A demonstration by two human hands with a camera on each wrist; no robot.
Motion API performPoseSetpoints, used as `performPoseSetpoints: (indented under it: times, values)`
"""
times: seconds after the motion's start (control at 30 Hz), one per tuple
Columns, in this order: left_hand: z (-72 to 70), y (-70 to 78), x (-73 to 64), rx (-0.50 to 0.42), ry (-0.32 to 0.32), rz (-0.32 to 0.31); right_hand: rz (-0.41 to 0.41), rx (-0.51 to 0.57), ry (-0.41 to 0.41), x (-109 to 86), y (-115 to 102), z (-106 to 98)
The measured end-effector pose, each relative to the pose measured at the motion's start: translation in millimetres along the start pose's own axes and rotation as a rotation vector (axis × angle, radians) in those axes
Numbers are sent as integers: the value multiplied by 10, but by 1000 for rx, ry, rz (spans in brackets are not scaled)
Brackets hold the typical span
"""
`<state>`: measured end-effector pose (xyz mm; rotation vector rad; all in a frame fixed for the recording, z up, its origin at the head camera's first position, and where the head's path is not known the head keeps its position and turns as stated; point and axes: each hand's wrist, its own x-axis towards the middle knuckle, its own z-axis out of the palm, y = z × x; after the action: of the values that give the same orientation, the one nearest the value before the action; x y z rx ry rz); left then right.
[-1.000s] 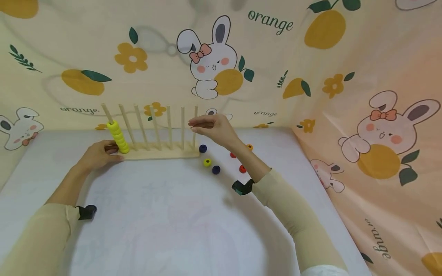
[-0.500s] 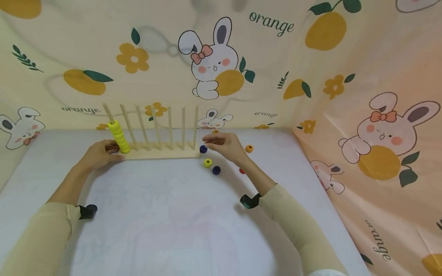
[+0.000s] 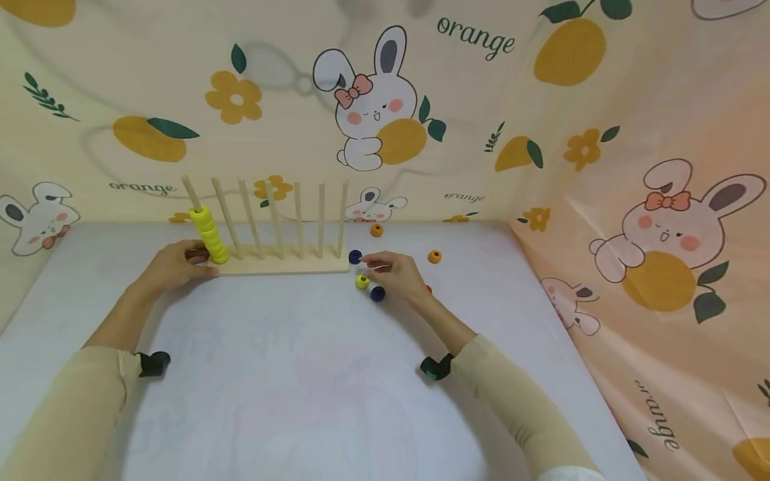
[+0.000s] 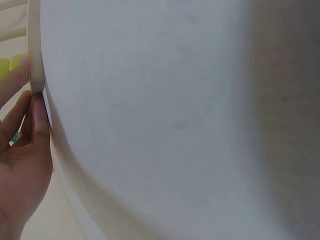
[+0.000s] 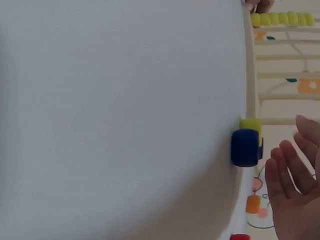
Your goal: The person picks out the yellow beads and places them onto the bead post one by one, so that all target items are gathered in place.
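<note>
A wooden bead rack [image 3: 289, 266] with several upright pegs stands near the back of the table. Its leftmost peg carries a stack of yellow beads [image 3: 209, 235]. My left hand [image 3: 172, 268] grips the left end of the base, thumb in front and fingers at the end, as the left wrist view shows. Beyond the rack's right end, my right hand [image 3: 398, 275] hovers over loose beads with its fingers apart and nothing between them. Nearest its fingertips are a yellow bead [image 3: 361, 282] and a dark blue bead [image 3: 355, 257]; another blue bead [image 5: 245, 148] lies closer to the front.
Two orange beads, one at the back [image 3: 376, 230] and one farther right [image 3: 435, 256], lie on the white table [image 3: 289, 374]. A red bead [image 5: 240, 237] is mostly hidden behind my right wrist in the head view. Patterned cloth walls [image 3: 271, 73] rise behind and to the right.
My right hand has come down from the top of the rightmost peg and moved right and forward to the loose beads. The left hand stays on the base.
</note>
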<state>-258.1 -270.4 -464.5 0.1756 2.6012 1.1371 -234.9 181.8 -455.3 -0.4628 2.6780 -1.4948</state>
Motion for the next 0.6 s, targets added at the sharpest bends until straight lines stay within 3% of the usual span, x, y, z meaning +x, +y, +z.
performPoseSetpoints:
  times: [0.27,0.6]
  values:
    - [37,-72,16,-19,-2,-3,101,-59,-36,-78,112,144]
    - [14,-54,25,-36,0,-20,33,-238,19,-69,84,243]
